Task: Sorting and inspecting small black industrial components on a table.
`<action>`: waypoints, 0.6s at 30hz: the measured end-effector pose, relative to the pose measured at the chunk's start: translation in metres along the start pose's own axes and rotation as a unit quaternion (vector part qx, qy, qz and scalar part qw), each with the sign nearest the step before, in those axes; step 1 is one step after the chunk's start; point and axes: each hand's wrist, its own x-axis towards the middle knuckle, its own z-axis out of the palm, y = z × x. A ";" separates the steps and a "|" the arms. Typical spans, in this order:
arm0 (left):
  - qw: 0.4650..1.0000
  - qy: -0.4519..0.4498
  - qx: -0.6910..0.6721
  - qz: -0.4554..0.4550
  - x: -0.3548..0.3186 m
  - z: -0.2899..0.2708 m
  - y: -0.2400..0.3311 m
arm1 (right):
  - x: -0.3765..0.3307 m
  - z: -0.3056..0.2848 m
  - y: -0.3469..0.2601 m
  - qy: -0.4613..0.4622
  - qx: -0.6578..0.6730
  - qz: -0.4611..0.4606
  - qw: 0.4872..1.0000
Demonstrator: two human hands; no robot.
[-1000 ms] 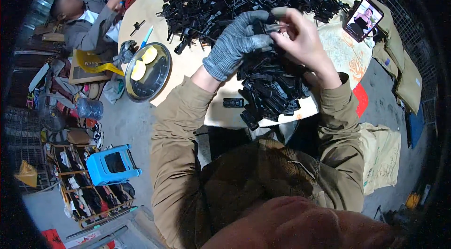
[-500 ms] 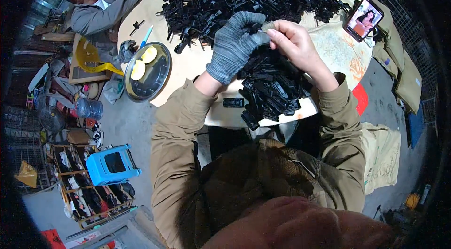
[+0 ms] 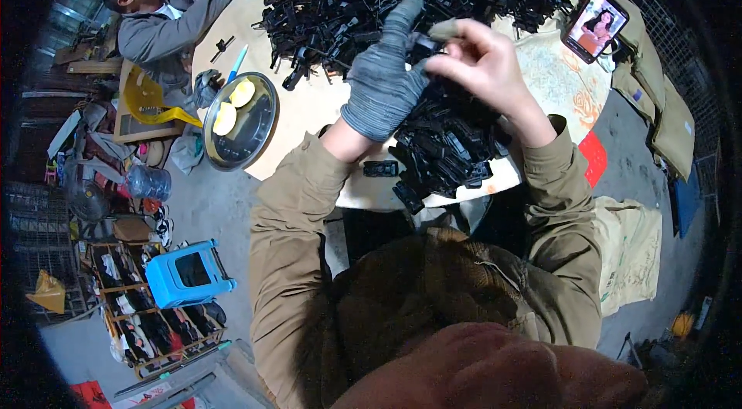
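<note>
My left hand [image 3: 384, 81], in a grey knitted glove, is raised over the table with its index finger stretched out and its thumb apart. Facing it, my bare right hand [image 3: 487, 69] has its fingers bent and apart, with a tan cover on one fingertip. A blurred dark patch shows between the hands; what it is I cannot make out. Below them lies a smaller heap of black plastic clip-like parts [image 3: 448, 146]. One single black part [image 3: 380, 169] rests left of this heap. Beyond my hands spreads a large pile of black parts [image 3: 332, 3].
At left on the table [image 3: 301, 119] stand a round dark tray [image 3: 247, 139] with yellow-white pieces and a blue-white pen [image 3: 239, 63]. A co-worker [image 3: 166, 19] leans in at far left. A propped phone [image 3: 595, 25] is at right. A blue stool [image 3: 189, 274] stands on the floor.
My hands have come slightly apart. The left index finger has straightened upward, and my right fingers have loosened from a pinch near the glove.
</note>
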 end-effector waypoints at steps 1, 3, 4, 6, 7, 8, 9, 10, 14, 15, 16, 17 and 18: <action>0.997 -0.021 0.076 0.002 -0.001 -0.001 0.004 | -0.001 0.002 0.000 -0.012 -0.032 -0.031 0.999; 0.998 -0.036 0.043 0.024 -0.002 0.002 0.000 | -0.002 0.001 0.006 -0.014 -0.056 -0.015 0.998; 0.996 -0.021 0.038 0.081 0.000 0.001 -0.004 | -0.002 -0.001 0.007 -0.001 -0.030 -0.011 0.999; 0.995 -0.029 -0.080 0.044 -0.003 -0.001 -0.006 | -0.001 -0.012 0.001 0.021 0.017 0.002 1.000; 0.984 -0.021 -0.177 0.001 0.000 -0.003 -0.007 | 0.000 -0.019 0.006 0.042 0.080 0.041 0.995; 0.961 -0.013 -0.273 -0.043 0.003 -0.006 -0.006 | 0.002 -0.026 0.012 0.051 0.120 0.061 0.990; 0.925 -0.106 -0.340 -0.131 0.007 -0.023 0.006 | 0.004 -0.038 0.009 0.007 0.177 0.141 0.974; 0.881 -0.155 -0.416 -0.164 0.007 -0.021 0.002 | 0.003 -0.036 0.011 0.008 0.177 0.141 0.974; 0.798 -0.232 -0.514 -0.213 0.004 -0.015 -0.001 | 0.001 -0.030 0.016 -0.078 0.203 0.102 0.971; 0.778 -0.216 -0.540 -0.236 0.003 -0.014 0.002 | 0.002 -0.029 0.017 -0.085 0.204 0.073 0.972; 0.764 -0.210 -0.564 -0.235 0.002 -0.012 0.002 | 0.002 -0.029 0.018 -0.093 0.206 0.044 0.973; 0.763 -0.210 -0.564 -0.235 0.001 -0.010 -0.001 | 0.001 -0.028 0.016 -0.093 0.207 0.045 0.973; 0.747 -0.227 -0.585 -0.223 0.002 -0.008 -0.001 | 0.001 -0.027 0.012 -0.122 0.247 0.056 0.960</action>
